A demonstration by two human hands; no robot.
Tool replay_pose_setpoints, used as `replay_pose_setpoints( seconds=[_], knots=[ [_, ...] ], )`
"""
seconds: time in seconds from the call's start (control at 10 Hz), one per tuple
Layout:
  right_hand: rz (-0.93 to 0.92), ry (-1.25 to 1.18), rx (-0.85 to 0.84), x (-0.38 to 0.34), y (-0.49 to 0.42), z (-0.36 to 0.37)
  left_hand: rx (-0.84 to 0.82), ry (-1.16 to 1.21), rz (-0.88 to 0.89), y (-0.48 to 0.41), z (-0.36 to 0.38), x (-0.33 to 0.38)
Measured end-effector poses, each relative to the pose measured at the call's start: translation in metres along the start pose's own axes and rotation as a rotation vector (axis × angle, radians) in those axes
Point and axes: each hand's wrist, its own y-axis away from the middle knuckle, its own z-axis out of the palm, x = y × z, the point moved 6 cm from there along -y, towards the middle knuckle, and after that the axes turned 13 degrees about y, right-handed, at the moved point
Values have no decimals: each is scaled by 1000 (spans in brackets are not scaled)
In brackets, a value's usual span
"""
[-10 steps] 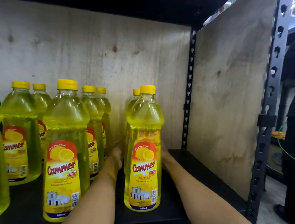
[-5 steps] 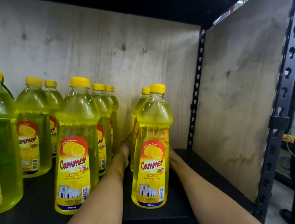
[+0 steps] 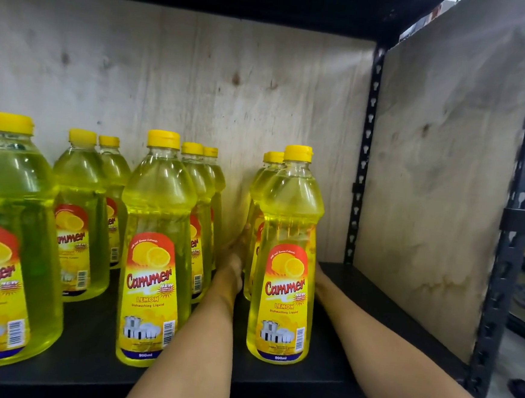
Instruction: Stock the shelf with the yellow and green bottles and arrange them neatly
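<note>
Yellow Cammer lemon dishwashing bottles with yellow caps stand upright in rows on the black shelf. The right row has a front bottle and two more behind it, their caps just showing. My left hand reaches between the rows, and its fingers lie against the left side of a rear bottle in that row. Only the wrist of my right hand shows; the front bottle hides the rest. Further left stand the middle row's front bottle and a large near bottle.
A plywood back wall and a plywood side panel close the bay. A slotted metal upright marks the right front corner. Bare shelf lies right of the right row. A person's dark shoe stands on the floor outside.
The view has swung left and drawn closer, bringing another near bottle in at the left. Both hands stay around the rear of the right row.
</note>
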Motion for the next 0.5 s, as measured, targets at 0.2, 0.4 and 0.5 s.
replay_pose_setpoints(
  seconds=[0.2, 0.4, 0.5],
  knots=[
    [2, 2, -19, 0, 2, 2, -9, 2, -20, -20, -8, -7],
    [-26, 33, -27, 1, 1, 1, -55, 54, -82, -5, 0, -4],
    [2, 9, -30, 2, 2, -1, -15, 37, -70, 12, 6, 2]
  ],
)
